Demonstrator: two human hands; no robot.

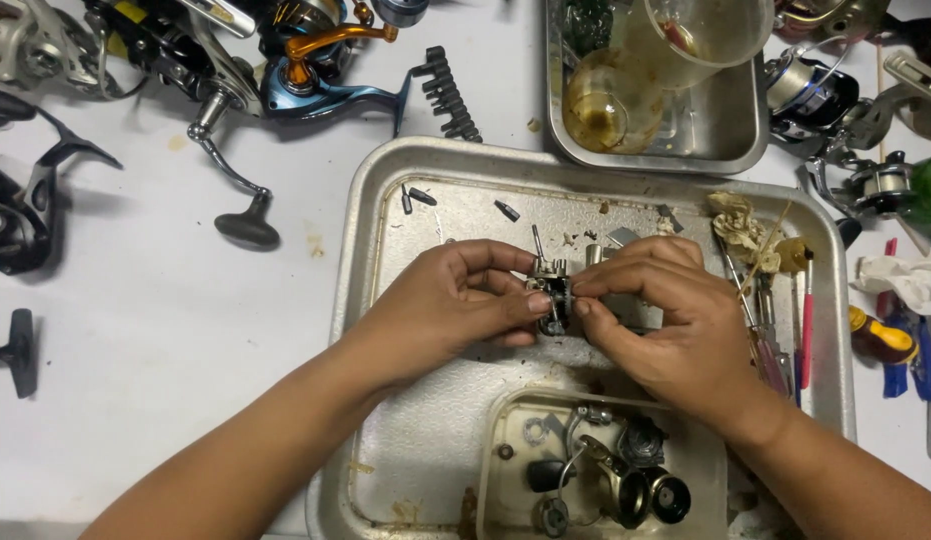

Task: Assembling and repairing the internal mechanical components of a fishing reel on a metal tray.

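On a dented silver metal tray, with loose dark screws at its far left, slim tools along its right and a small cream dish of parts near, the left hand and right hand both pinch a small grey metal reel mechanism held between their fingertips above the tray's middle.

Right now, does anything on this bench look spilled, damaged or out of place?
Nothing looks spilled or broken. Loose screws lie scattered in the metal tray, and both hands grip a small reel part over it.
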